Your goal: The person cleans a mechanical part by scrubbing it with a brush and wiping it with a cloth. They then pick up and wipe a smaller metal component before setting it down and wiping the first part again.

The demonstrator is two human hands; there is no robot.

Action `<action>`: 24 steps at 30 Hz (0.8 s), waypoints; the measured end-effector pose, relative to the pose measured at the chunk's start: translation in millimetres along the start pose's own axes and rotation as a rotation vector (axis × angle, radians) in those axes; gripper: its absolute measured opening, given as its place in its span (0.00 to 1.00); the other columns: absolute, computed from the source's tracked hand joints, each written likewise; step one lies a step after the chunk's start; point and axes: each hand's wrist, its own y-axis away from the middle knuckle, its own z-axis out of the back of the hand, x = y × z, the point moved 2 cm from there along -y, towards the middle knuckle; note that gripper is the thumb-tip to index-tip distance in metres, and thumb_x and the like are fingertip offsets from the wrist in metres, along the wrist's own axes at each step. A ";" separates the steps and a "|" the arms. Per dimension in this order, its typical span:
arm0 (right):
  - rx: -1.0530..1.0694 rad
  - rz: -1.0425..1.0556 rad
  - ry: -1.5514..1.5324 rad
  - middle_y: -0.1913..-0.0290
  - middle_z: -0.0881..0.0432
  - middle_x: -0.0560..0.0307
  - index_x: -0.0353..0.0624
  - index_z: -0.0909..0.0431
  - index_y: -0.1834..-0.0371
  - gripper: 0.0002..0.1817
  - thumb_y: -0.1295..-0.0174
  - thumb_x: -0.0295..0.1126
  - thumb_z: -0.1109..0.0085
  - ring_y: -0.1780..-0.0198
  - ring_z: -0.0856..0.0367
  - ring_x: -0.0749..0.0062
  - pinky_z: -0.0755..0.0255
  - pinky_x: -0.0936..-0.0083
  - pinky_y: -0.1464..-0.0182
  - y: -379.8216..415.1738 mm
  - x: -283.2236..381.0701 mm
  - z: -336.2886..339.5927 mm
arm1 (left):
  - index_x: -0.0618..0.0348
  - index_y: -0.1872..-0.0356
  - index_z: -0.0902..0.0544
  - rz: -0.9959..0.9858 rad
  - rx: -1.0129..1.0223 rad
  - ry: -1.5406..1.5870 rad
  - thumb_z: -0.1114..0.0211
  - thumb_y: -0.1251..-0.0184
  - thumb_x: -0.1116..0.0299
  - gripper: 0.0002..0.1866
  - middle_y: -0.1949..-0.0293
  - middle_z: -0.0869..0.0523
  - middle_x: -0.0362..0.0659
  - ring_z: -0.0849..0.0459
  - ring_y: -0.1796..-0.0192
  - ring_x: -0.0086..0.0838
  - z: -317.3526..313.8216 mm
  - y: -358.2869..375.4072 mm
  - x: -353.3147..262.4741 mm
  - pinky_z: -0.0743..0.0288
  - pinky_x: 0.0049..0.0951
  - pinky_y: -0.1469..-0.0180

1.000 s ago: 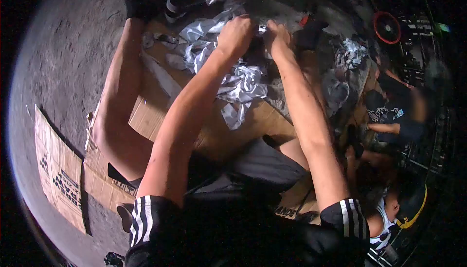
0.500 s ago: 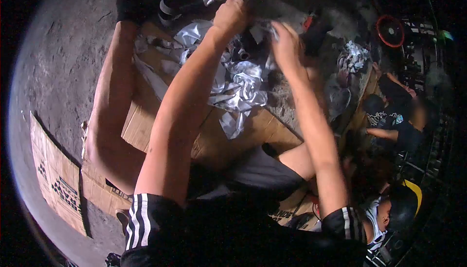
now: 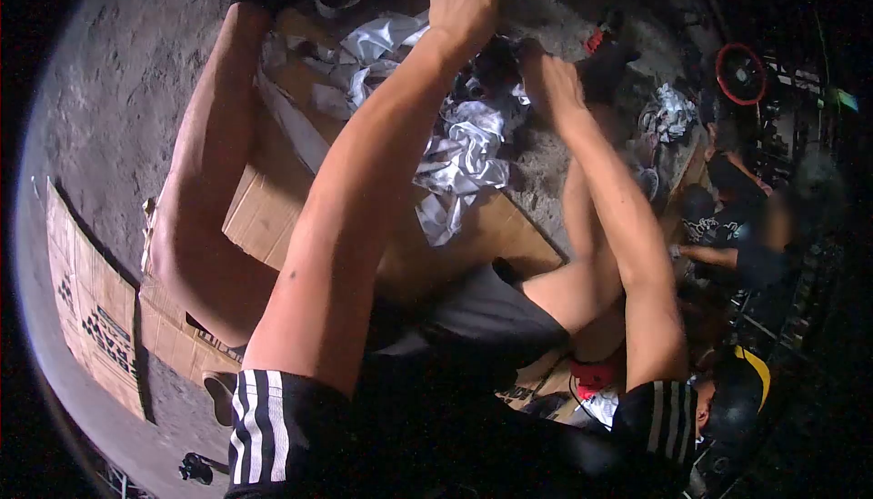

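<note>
Near the top centre my left hand (image 3: 464, 15) is curled into a fist beside a dark object; what it grips is hidden. To its right, my right hand (image 3: 551, 81) has bent fingers around or against something dark that I cannot make out. Dark parts (image 3: 491, 67) lie in shadow between and below the two hands. Crumpled whitish cloth (image 3: 473, 140) is spread just beneath my forearms, partly on brown cardboard (image 3: 264, 213). My legs are stretched out on both sides of the cloth.
A flat cardboard sheet (image 3: 95, 304) lies on the rough floor at the left. More crumpled cloth (image 3: 668, 113) and a red ring (image 3: 741, 74) are at the right. Several people sit along the right side, one in a dark cap with a yellow edge (image 3: 755, 376).
The view has shifted slightly. My left hand has moved right, and my right hand has moved a little lower with its fingers more curled in.
</note>
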 end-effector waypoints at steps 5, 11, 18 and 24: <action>-0.024 0.048 0.018 0.58 0.14 0.39 0.44 0.22 0.45 0.16 0.35 0.32 0.44 0.56 0.15 0.36 0.21 0.46 0.54 49.7 -15.1 -43.5 | 0.52 0.60 0.12 0.015 -0.001 -0.039 0.41 0.36 0.67 0.10 0.58 0.09 0.49 0.10 0.51 0.44 -0.6 -0.7 -0.3 0.28 0.53 0.38; 0.051 -0.138 -0.051 0.55 0.14 0.37 0.44 0.22 0.45 0.17 0.34 0.37 0.40 0.52 0.16 0.37 0.24 0.46 0.49 82.2 9.6 -33.6 | 0.52 0.59 0.12 -0.010 -0.012 -0.011 0.39 0.36 0.66 0.10 0.57 0.09 0.50 0.10 0.51 0.44 -0.7 0.4 2.0 0.29 0.52 0.36; 0.081 -0.459 -0.646 0.53 0.14 0.54 0.33 0.18 0.50 0.17 0.30 0.38 0.39 0.56 0.18 0.64 0.25 0.69 0.50 206.9 -30.7 -51.5 | 0.57 0.58 0.13 -0.045 0.086 0.213 0.37 0.36 0.65 0.11 0.60 0.11 0.56 0.12 0.54 0.54 -3.9 25.4 -3.3 0.17 0.49 0.53; -0.314 -0.936 -1.606 0.62 0.14 0.61 0.39 0.17 0.57 0.09 0.33 0.33 0.32 0.64 0.14 0.75 0.19 0.74 0.61 258.9 -53.2 -37.2 | 0.57 0.60 0.14 -0.184 -0.002 0.494 0.37 0.35 0.71 0.06 0.54 0.20 0.48 0.13 0.59 0.50 14.0 161.8 -46.8 0.18 0.47 0.59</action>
